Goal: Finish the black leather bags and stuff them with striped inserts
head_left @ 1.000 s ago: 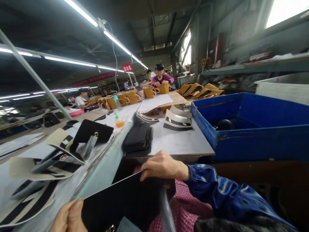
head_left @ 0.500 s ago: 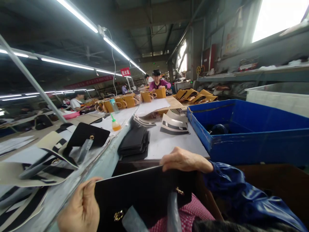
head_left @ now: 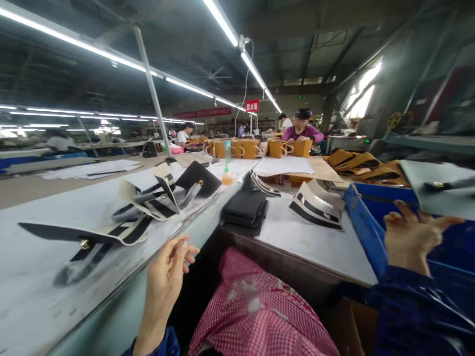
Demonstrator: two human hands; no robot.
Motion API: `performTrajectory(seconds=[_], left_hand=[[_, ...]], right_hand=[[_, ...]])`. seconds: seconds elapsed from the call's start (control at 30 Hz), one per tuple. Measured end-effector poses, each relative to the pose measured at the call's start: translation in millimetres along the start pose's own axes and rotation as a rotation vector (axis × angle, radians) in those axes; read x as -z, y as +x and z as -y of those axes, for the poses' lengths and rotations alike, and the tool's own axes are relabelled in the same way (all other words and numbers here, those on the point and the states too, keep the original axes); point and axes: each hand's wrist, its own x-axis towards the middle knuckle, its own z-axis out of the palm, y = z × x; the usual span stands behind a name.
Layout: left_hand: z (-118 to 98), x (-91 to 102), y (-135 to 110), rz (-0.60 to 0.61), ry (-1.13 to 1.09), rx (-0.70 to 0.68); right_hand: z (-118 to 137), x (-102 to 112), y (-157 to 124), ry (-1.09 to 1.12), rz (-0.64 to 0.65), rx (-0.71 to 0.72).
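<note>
In the head view, the left hand is above the smooth grey edge of the belt. Its grip is open, the fingers loosely curled, and it holds nothing. Nearest to it on the belt lies a flat black panel, thin, with a small metal ring. The right hand, coming out of a shiny blue sleeve, is spread open and empty over the blue plastic crate. What is inside the crate I cannot tell. On the white tabletop rests a stack of matte black pieces.
</note>
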Motion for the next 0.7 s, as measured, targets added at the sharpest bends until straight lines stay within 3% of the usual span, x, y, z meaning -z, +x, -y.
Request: performTrajectory(seconds=[0.03, 0.1, 0.23, 0.33, 0.4, 0.47, 0.7], left_hand=[[2, -1.6, -2, 0.019, -0.006, 0.008], [7, -5.0, -6, 0.072, -0.016, 0.031], [20, -11.4, -17, 0.158, -0.047, 0.106], [32, -17.0, -23, 0.215, -0.093, 0.175], [40, -21.6, -24, 0.255, -0.137, 0.221], [46, -26.4, -24, 0.281, -0.179, 0.254], [54, -45.4, -31, 0.32, -0.359, 0.371]], right_hand=[[-15, -23, 3, -0.038, -0.031, 0.039], [-47, -83, 7, -0.125, 0.05, 0.066], [-102, -213, 0, -0.357, 0.407, 0.119], [-122, -276, -10, -0.526, 0.569, 0.197], [-128, -294, -14, -0.622, 0.632, 0.235], [-130, -297, -12, -0.688, 0.689, 0.264], [-120, -270, -1, -0.617, 0.805, 0.268]])
